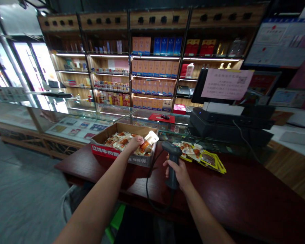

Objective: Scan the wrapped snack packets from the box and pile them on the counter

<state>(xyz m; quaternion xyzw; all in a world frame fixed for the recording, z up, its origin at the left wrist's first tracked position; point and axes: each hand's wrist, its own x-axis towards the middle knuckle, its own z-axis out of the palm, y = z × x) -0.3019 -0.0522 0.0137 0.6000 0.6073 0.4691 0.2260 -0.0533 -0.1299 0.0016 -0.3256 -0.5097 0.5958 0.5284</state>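
Observation:
My right hand (179, 171) is wrapped around the grip of a dark grey barcode scanner (172, 149), held upright above the wooden table. A black cable runs down from its base. My left hand (136, 142) is closed over the open cardboard box (104, 152), pinching a sealed snack packet (150, 138) whose pale side faces up. Below it, the box holds several clear vacuum packets (120, 140) with reddish-brown food inside. Right of the scanner lie some similar packets (188, 149) together with yellow-edged packets (209, 159). The fingertips of my left hand are partly hidden.
The dark red wooden table (218, 196) meets a glass display counter (112, 113). A black cash register (218, 122) with a pink notice (225, 83) stands at the right. A mouse (165, 117) rests on a red mat. Behind are lit shelves of boxes; a green stool (117, 218) is below.

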